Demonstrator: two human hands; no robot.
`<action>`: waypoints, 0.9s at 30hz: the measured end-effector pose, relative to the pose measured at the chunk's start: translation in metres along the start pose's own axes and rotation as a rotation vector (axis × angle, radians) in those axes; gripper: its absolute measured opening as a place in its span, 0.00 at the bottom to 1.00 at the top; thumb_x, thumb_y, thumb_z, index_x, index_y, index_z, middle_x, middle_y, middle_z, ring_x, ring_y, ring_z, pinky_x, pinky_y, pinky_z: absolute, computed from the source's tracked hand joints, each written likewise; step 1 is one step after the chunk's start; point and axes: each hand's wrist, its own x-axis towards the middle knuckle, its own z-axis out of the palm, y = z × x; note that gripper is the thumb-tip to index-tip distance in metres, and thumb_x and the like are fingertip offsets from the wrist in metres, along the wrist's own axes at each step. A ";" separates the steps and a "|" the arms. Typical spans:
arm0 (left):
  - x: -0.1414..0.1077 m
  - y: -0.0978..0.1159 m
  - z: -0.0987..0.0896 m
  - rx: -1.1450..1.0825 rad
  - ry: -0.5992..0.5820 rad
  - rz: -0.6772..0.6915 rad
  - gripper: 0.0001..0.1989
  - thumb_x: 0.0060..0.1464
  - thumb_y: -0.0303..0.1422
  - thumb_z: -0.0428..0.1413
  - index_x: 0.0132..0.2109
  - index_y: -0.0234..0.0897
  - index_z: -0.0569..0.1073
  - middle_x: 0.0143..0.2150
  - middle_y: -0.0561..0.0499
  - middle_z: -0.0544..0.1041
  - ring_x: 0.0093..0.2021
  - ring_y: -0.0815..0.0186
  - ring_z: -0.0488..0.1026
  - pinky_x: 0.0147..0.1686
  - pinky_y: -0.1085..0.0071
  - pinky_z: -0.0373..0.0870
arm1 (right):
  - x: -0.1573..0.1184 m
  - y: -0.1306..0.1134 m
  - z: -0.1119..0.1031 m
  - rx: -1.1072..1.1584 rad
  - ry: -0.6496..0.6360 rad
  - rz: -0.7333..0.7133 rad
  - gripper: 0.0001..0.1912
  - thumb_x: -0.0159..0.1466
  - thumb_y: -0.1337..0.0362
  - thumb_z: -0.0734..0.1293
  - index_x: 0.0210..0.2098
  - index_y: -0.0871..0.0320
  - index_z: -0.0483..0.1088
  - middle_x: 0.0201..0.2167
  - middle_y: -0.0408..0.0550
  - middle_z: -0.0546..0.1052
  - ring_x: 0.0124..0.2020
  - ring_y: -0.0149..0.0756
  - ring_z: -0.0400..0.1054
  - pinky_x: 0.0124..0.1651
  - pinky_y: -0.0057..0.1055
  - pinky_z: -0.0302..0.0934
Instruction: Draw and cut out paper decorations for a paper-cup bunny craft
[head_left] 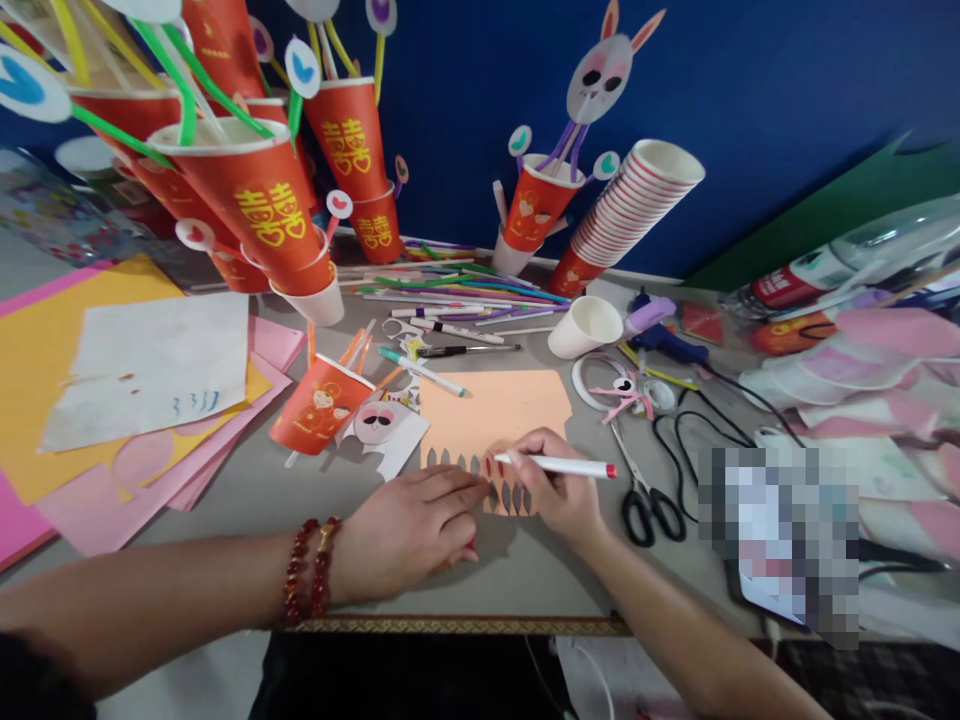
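An orange paper sheet (495,410) lies on the grey table, with a row of pointed leaf-like shapes along its lower part. My right hand (562,490) grips a white marker with a red end (574,466), its tip touching the paper near the shapes. My left hand (412,530) lies over the sheet's lower left edge, fingers reaching toward the marker tip. Something red, perhaps a cap, shows under its fingers. A teal-tipped pen (427,373) rests across the sheet's upper left corner.
Scissors (649,495) and a tape roll (596,380) lie right of the sheet. A red cup (322,403) and coloured papers (142,450) are on the left. Behind are pipe cleaners, stacked cups (630,215) and a glue gun (667,340). A blurred device (772,540) sits at right.
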 end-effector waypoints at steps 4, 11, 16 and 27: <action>-0.001 0.000 0.000 -0.003 0.000 0.004 0.11 0.63 0.37 0.52 0.39 0.34 0.73 0.56 0.44 0.74 0.59 0.58 0.67 0.59 0.59 0.65 | 0.000 -0.001 -0.002 0.033 -0.036 0.007 0.03 0.64 0.64 0.64 0.33 0.55 0.67 0.22 0.40 0.71 0.21 0.31 0.63 0.23 0.27 0.57; -0.002 0.001 0.000 -0.018 -0.010 -0.005 0.10 0.63 0.36 0.52 0.39 0.34 0.73 0.57 0.45 0.74 0.59 0.58 0.67 0.60 0.60 0.65 | 0.003 -0.004 -0.004 0.010 -0.095 -0.091 0.01 0.62 0.66 0.65 0.33 0.55 0.69 0.27 0.44 0.76 0.24 0.32 0.67 0.28 0.28 0.61; -0.001 0.001 -0.001 0.003 -0.006 0.000 0.11 0.63 0.37 0.52 0.39 0.33 0.73 0.56 0.44 0.74 0.59 0.58 0.67 0.59 0.60 0.65 | 0.003 -0.005 -0.005 0.036 -0.090 -0.046 0.01 0.63 0.65 0.64 0.35 0.54 0.67 0.27 0.43 0.75 0.21 0.30 0.64 0.24 0.27 0.58; -0.003 0.001 0.002 -0.001 -0.002 -0.003 0.11 0.64 0.38 0.51 0.42 0.34 0.73 0.56 0.45 0.74 0.59 0.58 0.66 0.59 0.59 0.65 | 0.006 -0.008 -0.002 0.072 -0.088 -0.081 0.04 0.60 0.69 0.64 0.30 0.55 0.68 0.26 0.44 0.75 0.26 0.34 0.69 0.30 0.31 0.62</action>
